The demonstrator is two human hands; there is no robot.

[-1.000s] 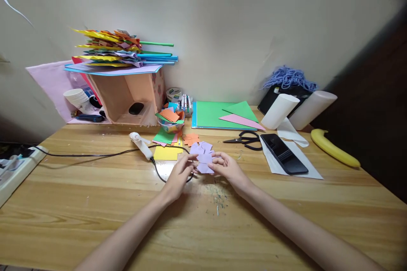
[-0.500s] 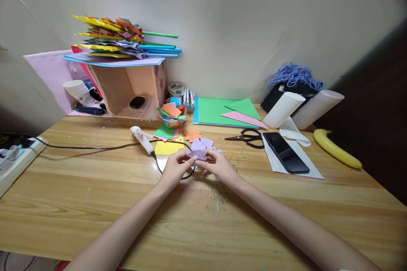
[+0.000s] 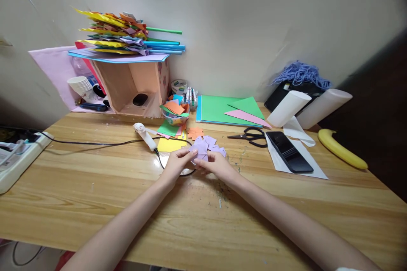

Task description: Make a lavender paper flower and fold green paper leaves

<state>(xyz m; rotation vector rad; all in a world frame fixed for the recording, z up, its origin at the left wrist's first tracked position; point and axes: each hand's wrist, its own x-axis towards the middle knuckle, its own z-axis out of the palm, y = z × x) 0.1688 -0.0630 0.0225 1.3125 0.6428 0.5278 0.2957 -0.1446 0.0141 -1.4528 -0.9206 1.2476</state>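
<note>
Between my two hands is a folded piece of purple paper point(image 3: 201, 149) with creases across it. My left hand point(image 3: 177, 164) pinches its left side, thumb on top. The thumb and fingers of my right hand point(image 3: 218, 167) grip its lower right edge. Just behind it on the table lie more purple paper pieces point(image 3: 218, 149), partly covered by the held one. An orange paper cutout point(image 3: 195, 132) rests a little farther back. To the left lies a white glue gun point(image 3: 144, 136), its black cord looping beneath my left hand.
Black scissors point(image 3: 251, 136), a phone point(image 3: 289, 152) on white paper and a banana point(image 3: 341, 150) lie to the right. Coloured sheets point(image 3: 216, 109) are by the wall. A bowl of paper scraps point(image 3: 174, 116) stands near an open box point(image 3: 127, 89) topped with paper flowers point(image 3: 117, 36).
The purple paper in my hands has been turned up and opened out, so a broader, creased face shows. Both hands still hold it. The whole view has shifted slightly.
</note>
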